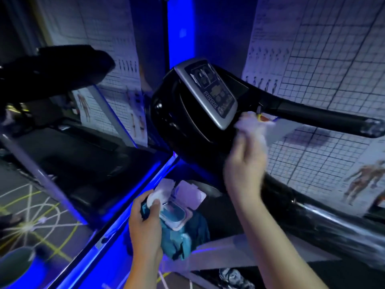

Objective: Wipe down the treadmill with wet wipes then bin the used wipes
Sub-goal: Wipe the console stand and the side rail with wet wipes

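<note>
nearest you, your left hand (143, 224) grips the teal wipe pack (179, 234) low in front of the treadmill. its fingers curl round the pack's side and the thumb presses the white tuft of the next wipe (155, 198) at the opening, with the lilac lid (189, 193) flipped up. hold the pack low, level and off the machine so that tuft does not drag out while you work. higher up, your right hand (243, 172) reaches to the treadmill console (177, 126) with a bunched white wet wipe (253, 124) at its fingertips. the hand is blurred, so exactly how the fingers lie cannot be told; they seem gathered on the wipe rather than spread. the wipe sits against the lower right corner of the silver control panel (210, 94), where the black handlebar (312, 115) joins the console. this looks like the wiping step, with much of the machine yet to cover. to do it well, flatten the wipe under your fingers so more of it meets the surface. run it along the panel's edge with light pressure, since a hard push could press the buttons. then wrap it round the handlebar and draw outward toward the far end. a small yellow and red tag (263, 117) hangs just beside the wipe; go round it. behind, chart posters (323, 59) cover the wall. no bin shows plainly.
</note>
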The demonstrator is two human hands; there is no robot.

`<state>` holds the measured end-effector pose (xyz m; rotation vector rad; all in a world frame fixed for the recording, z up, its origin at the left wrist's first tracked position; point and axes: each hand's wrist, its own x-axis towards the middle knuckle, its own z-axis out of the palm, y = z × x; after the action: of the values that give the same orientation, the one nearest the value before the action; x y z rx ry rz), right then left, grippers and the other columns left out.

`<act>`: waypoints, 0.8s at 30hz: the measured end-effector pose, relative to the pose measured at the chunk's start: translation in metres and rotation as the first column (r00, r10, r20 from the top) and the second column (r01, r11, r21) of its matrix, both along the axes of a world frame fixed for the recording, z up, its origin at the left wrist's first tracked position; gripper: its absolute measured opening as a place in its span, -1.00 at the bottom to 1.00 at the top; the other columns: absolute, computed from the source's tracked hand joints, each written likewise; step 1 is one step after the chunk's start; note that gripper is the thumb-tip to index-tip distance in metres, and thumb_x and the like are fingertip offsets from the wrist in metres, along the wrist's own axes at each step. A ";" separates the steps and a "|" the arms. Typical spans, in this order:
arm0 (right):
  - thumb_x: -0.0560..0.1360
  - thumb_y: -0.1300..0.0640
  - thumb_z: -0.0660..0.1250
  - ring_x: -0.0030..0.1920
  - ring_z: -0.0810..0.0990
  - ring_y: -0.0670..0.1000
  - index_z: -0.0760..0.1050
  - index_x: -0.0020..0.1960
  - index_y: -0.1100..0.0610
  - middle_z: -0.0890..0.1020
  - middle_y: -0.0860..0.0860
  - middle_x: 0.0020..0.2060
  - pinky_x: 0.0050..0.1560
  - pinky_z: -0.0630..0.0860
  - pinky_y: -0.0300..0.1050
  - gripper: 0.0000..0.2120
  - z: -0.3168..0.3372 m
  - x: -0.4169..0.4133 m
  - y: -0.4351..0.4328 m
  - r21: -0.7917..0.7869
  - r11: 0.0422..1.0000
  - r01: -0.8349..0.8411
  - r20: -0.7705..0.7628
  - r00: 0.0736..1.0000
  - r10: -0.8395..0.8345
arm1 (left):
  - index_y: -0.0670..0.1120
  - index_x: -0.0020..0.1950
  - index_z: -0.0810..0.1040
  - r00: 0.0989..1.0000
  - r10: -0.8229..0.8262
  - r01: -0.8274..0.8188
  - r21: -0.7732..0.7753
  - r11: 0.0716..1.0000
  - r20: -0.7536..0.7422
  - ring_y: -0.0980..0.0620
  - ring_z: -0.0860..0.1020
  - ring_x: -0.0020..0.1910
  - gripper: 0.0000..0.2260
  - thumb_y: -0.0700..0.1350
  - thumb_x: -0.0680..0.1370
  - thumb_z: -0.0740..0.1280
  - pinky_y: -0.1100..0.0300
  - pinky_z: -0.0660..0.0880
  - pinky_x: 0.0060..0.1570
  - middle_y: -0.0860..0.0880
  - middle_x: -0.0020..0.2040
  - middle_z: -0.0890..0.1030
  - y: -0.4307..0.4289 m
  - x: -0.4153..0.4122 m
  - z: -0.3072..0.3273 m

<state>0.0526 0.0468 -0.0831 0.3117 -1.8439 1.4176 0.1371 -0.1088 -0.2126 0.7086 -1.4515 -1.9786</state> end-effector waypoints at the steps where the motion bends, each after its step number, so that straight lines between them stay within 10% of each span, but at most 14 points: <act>1: 0.62 0.22 0.22 0.47 0.39 0.16 0.51 0.30 0.24 0.49 0.19 0.39 0.47 0.34 0.10 -0.71 -0.011 -0.023 -0.009 0.235 0.970 -0.065 0.049 0.997 0.055 | 0.17 0.06 0.66 0.999 0.037 -0.037 -0.012 0.999 -0.009 0.17 0.61 -0.08 -0.75 -0.23 0.65 0.40 0.18 0.50 -0.07 0.02 0.11 0.66 0.003 -0.007 0.003; 5: 0.64 -0.11 0.15 0.56 0.22 0.26 0.29 0.54 0.24 0.26 0.27 0.54 0.51 0.24 0.27 -0.40 -0.073 -0.059 -0.027 0.787 0.611 -0.090 0.143 0.989 -0.037 | 0.13 0.08 0.64 0.987 0.160 -0.160 -0.055 0.986 -0.005 0.06 0.61 0.02 -0.75 -0.26 0.65 0.39 0.16 0.51 0.01 0.02 0.10 0.66 0.012 -0.031 0.010; 7: 0.66 -0.22 -0.01 0.61 0.08 0.12 0.11 0.62 0.22 0.16 0.16 0.60 0.60 0.07 0.11 -0.31 -0.073 -0.055 -0.020 0.721 0.668 -0.183 0.232 0.973 0.016 | 0.18 0.06 0.64 0.981 0.195 -0.195 -0.049 0.980 -0.009 -0.04 0.61 0.10 -0.74 -0.23 0.65 0.39 0.02 0.55 0.12 -0.01 0.13 0.66 0.016 -0.039 0.009; 12: 0.56 0.14 0.30 0.22 0.62 0.22 0.46 0.39 0.33 0.63 0.25 0.23 0.20 0.56 0.04 -0.55 -0.044 -0.068 -0.018 0.603 0.798 -0.007 0.082 0.995 -0.053 | 0.22 0.09 0.64 0.970 0.243 -0.244 -0.047 0.969 -0.017 -0.18 0.63 0.19 -0.74 -0.19 0.65 0.39 -0.22 0.57 0.21 -0.07 0.20 0.66 0.025 -0.051 0.010; 16: 0.66 -0.14 0.07 0.53 0.23 0.29 -0.02 0.58 0.41 0.19 0.37 0.53 0.53 0.16 0.17 -0.24 -0.039 -0.084 -0.040 0.724 0.659 -0.206 0.439 0.874 -0.209 | 0.22 0.12 0.64 0.962 0.272 -0.272 -0.077 0.959 -0.009 -0.18 0.64 0.20 -0.75 -0.16 0.66 0.40 -0.29 0.58 0.24 -0.04 0.20 0.67 0.016 -0.056 0.018; 24: 0.59 -0.33 -0.01 0.25 0.44 0.32 0.02 0.55 0.45 0.42 0.36 0.32 0.28 0.37 0.22 -0.09 -0.051 -0.098 -0.077 0.847 0.532 -0.008 0.243 0.895 -0.375 | 0.10 0.18 0.63 0.964 0.265 -0.264 -0.105 0.959 -0.012 -0.13 0.64 0.20 -0.76 -0.24 0.66 0.39 -0.13 0.59 0.20 -0.06 0.20 0.66 -0.015 -0.057 0.009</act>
<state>-0.0455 -0.0298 -0.1341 0.2700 -2.7370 0.3254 0.0804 -0.1240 -0.2036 0.8119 -1.3724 -1.6858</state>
